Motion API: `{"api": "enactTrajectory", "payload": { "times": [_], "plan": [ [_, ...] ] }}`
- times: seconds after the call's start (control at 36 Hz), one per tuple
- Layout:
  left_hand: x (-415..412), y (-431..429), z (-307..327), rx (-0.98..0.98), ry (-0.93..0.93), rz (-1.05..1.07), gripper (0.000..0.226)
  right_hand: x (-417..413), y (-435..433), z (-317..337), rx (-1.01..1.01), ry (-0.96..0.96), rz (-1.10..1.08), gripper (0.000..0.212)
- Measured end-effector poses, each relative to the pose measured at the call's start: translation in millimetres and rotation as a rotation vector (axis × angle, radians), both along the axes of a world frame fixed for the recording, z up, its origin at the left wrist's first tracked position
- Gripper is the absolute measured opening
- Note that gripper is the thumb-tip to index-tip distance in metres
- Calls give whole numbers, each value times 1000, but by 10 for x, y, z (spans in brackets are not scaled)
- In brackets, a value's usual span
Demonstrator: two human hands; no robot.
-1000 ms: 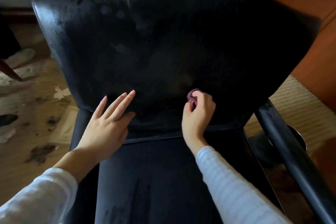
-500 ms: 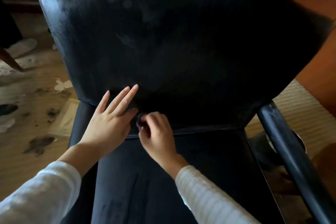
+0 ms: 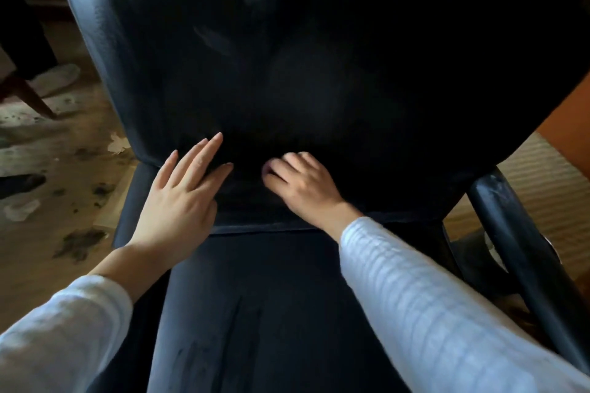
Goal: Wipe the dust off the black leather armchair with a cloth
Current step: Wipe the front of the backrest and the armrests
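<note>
Right hand (image 3: pixel 303 183): fingers grasp small purplish cloth wad (image 3: pixel 267 166); I see dust smears (image 3: pixel 214 38) above it on black leather armchair (image 3: pixel 351 57).
Left hand (image 3: pixel 182 195): flat, released.

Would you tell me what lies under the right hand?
A purplish bit of cloth peeks from under the right hand, against the armchair backrest; the rest is covered by it.
</note>
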State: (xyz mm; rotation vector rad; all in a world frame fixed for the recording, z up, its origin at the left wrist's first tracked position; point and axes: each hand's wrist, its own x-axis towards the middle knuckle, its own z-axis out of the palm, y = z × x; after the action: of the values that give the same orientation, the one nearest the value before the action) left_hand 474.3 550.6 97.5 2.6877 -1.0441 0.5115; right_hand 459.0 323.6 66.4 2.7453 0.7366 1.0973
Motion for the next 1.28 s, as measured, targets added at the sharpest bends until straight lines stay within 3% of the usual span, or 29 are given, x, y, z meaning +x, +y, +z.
{"api": "enactTrajectory", "payload": {
  "times": [0.08, 0.22, 0.28, 0.33, 0.44, 0.56, 0.64, 0.78, 0.86, 0.92, 1.03, 1.14, 1.28],
  "plan": [
    [-15, -13, -77, 0, -4, 8, 53, -253, -439, -237, -106, 41, -109, 26],
    [-97, 10, -131, 1, -11, 26, 50, -883, -889, -606, -138, 280, -525, 18],
    [-173, 8, -137, -11, -3, 55, 47, -1104, -965, -676, -61, 443, -663, 25],
    [-262, -15, -136, -24, 25, 83, 44, -1272, -973, -581, 159, 600, -723, 29],
    [-470, -142, -95, -59, 139, 117, 40, -1384, -827, -258, 700, 799, -670, 17],
    [-682, -347, -14, -53, 413, 143, 51, -1401, -571, 60, 1111, 874, -535, 21],
    [-870, -492, 15, -72, 587, 120, 59, -1549, -340, 285, 1350, 955, -365, 24],
    [-1366, -601, 105, -301, 794, -6, 61, -1992, 33, 606, 1698, 1068, -74, 23],
    [-1642, -499, 249, -451, 945, -69, 36, -2256, 177, 744, 1826, 1073, 34, 26],
    [-1776, -416, 293, -501, 999, -75, 17, -2405, 276, 762, 1851, 1086, 16, 25],
    [-1965, -261, 465, -570, 1036, -49, 22, -2647, 447, 895, 1864, 1070, -56, 18],
    [-2176, -86, 795, -737, 1144, 18, 19, -2862, 617, 1089, 1625, 990, -226, 5],
    [-2404, 147, 1036, -858, 1130, 32, 14, -3144, 737, 1178, 1465, 944, -314, 14]
  ]
}}
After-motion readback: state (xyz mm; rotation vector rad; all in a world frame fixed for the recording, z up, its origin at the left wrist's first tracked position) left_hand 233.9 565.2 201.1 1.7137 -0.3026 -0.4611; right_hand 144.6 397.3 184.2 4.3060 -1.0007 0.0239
